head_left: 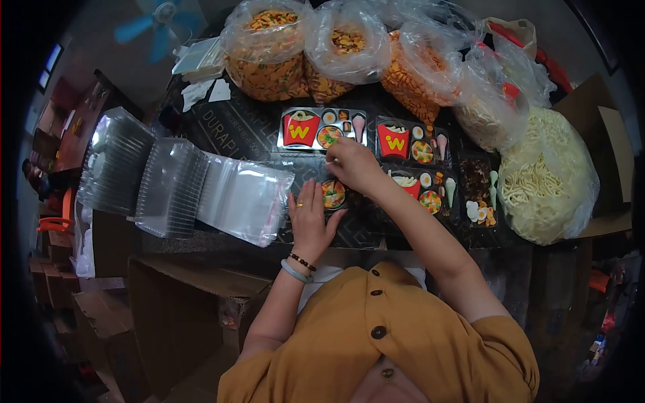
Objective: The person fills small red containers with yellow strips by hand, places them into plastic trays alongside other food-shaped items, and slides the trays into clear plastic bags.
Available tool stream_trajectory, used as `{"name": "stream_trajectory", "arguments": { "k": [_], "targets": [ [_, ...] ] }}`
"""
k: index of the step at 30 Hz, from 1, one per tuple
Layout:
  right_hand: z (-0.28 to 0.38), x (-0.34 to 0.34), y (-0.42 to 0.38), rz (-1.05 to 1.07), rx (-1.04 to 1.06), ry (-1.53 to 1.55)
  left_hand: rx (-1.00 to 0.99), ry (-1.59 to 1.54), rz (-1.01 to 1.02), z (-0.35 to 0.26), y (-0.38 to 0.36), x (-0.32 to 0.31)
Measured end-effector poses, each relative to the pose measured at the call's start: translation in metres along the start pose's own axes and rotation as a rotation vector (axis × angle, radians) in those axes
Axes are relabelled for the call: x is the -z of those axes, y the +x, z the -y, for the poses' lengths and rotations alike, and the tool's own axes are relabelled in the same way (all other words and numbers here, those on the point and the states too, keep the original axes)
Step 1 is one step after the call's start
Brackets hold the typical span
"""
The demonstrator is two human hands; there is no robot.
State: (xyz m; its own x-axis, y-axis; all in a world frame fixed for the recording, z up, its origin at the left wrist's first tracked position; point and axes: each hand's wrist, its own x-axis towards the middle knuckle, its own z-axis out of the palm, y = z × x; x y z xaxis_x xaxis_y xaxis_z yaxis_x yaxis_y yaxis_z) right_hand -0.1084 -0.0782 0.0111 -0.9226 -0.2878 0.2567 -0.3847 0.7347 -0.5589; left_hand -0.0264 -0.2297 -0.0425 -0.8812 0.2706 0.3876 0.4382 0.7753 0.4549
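Observation:
My left hand (313,218) lies flat with its fingers stretched out, beside a small toy pizza (333,194) on the dark table. My right hand (357,166) is closed, its fingertips pressed together just above that pizza; what they hold, if anything, is hidden. Behind it sits a clear tray (282,140) with a red fries box (300,128) marked with a yellow W, another pizza (330,137), an egg piece and a pink ice-cream-like piece (358,127). To the right, similar filled trays hold a second fries box (395,141) and a white-topped one (407,183), partly behind my right forearm.
Stacked clear plastic trays (171,188) and clear bags (242,195) lie at the left. Along the back stand bags of small pieces (265,70); a large bag of pale fries (547,174) is at the right. A dark tray (476,176) holds loose pieces. Cardboard boxes (181,322) stand below.

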Motion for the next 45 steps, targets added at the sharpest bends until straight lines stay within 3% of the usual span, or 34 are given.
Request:
{"name": "stream_trajectory", "arguments": {
  "k": [3,6,9,18,26,33,35,39,42,45],
  "targets": [
    [-0.006,-0.015,-0.004,-0.057,0.167,-0.093,-0.008,-0.006,-0.012,0.0,0.0,-0.002],
    [-0.008,-0.011,-0.013,0.073,0.195,-0.219,-0.007,-0.01,-0.007,0.0,0.0,0.0],
    [-0.001,-0.005,-0.024,-0.005,0.233,-0.349,-0.004,-0.016,-0.002,0.0,0.0,0.001],
    [0.002,-0.017,-0.023,-0.047,0.175,-0.439,-0.042,-0.016,0.06,0.004,0.007,0.004],
    [-0.002,0.036,-0.072,-0.225,0.111,-0.196,-0.125,-0.075,0.161,0.012,0.025,0.015],
    [-0.009,0.057,-0.139,-0.338,-0.044,-0.174,-0.156,-0.058,-0.114,0.056,0.105,0.012],
    [-0.012,0.059,-0.133,-0.357,-0.032,-0.161,0.072,0.022,-0.06,0.064,0.128,0.013],
    [-0.011,0.057,-0.093,-0.377,0.056,-0.088,0.311,0.126,0.055,0.058,0.153,0.015],
    [-0.007,0.041,-0.033,-0.311,0.099,0.033,0.297,0.124,0.002,0.064,0.152,0.006],
    [-0.016,0.008,0.039,-0.213,0.162,-0.035,0.289,0.083,-0.013,0.063,0.149,0.006]
  ]
}}
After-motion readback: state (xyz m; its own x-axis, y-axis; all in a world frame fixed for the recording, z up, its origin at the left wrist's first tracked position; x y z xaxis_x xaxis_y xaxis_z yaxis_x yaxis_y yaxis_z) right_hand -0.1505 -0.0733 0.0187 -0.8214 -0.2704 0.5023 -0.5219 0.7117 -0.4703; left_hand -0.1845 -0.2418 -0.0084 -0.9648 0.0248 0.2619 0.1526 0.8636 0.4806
